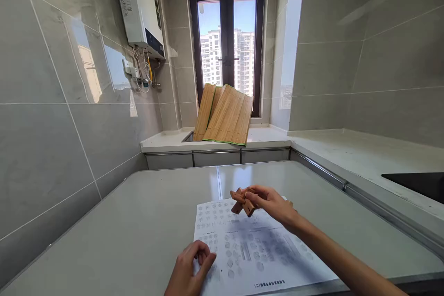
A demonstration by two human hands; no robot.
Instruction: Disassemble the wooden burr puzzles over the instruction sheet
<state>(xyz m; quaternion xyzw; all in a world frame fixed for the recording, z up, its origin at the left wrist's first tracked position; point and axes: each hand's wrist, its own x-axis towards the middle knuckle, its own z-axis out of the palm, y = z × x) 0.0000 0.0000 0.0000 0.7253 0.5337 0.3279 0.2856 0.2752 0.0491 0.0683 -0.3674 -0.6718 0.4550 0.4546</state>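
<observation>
Left hand (190,268) sat curled on the sheet (256,249) (couldn't tell if its grip held anything), right hand (274,204) pinched the wooden puzzle (240,200) just above the worktop (138,222), looked only partly assembled tbh.

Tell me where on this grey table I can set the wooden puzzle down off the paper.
Bare glossy grey tabletop lies left of the white printed sheet, out to the tiled wall, and behind it to the far edge; a narrower strip runs along its right. Crowded: the sheet, left hand on its near corner, right hand holding the brown wooden puzzle above.
</observation>
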